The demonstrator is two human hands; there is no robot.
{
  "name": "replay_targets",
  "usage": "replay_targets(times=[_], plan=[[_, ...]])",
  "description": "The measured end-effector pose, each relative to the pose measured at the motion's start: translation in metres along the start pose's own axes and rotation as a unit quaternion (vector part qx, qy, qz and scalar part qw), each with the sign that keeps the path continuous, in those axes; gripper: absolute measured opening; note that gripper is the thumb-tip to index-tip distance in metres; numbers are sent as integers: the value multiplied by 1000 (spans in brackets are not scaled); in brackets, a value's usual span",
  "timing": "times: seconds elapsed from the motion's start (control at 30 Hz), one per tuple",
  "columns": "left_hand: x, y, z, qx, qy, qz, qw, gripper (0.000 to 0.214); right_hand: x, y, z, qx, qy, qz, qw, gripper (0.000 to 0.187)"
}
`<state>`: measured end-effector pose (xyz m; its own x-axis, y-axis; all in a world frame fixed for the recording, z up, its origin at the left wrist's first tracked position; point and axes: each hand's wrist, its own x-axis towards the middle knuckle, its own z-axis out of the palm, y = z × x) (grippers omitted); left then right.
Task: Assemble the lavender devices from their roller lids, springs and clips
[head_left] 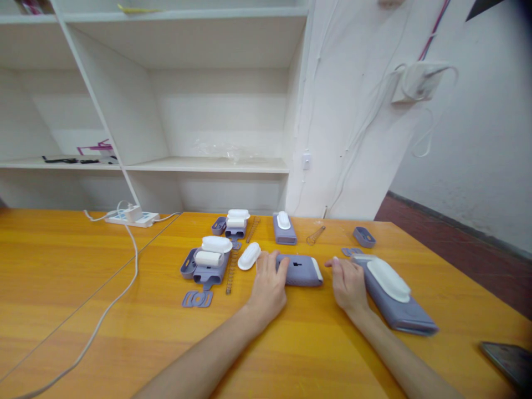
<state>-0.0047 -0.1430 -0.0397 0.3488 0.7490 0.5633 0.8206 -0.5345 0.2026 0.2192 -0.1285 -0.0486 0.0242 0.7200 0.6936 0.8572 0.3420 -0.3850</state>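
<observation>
Five purple housings [299, 275], five white lids [389, 280], three springs [231, 272], three cups [364, 239], three plates [197, 299], two rollers [209, 259], one power strip [143, 219].

At centre, we find the left end of the purple housing [305, 272] hidden by the left hand [268, 281]. We cannot tell whether the right hand [348, 281] grips a part. At lower right, the frame edge cuts off a dark flat device [509, 359].

White shelving [183, 44] stands behind an orange wood-grain table [316, 343], beside pale walls [482, 127] and a dark red floor [449, 244].
</observation>
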Motion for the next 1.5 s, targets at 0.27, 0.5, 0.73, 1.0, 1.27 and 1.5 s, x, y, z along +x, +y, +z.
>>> replay_targets(times=[0.27,0.5,0.73,1.0,1.27,1.5], plan=[[0,-3,9,-15,49,1,999,72,0,0,1,-8,6,-7,1000,37],[-5,-2,10,-32,109,89,990,41,0,-9,-3,-37,25,-54,998,23],[-2,2,3,88,74,17,993,36,0,-22,-4,-39,28,-138,989,20],[-1,3,-2,100,49,23,994,34,0,-19,-4,-39,35,-134,990,21],[-15,3,8,-60,123,230,964,23,-4,-43,-10,-6,-11,-278,960,74],[-18,11,9,-107,87,224,965,34,-11,-48,-2,49,-29,-250,966,62]])
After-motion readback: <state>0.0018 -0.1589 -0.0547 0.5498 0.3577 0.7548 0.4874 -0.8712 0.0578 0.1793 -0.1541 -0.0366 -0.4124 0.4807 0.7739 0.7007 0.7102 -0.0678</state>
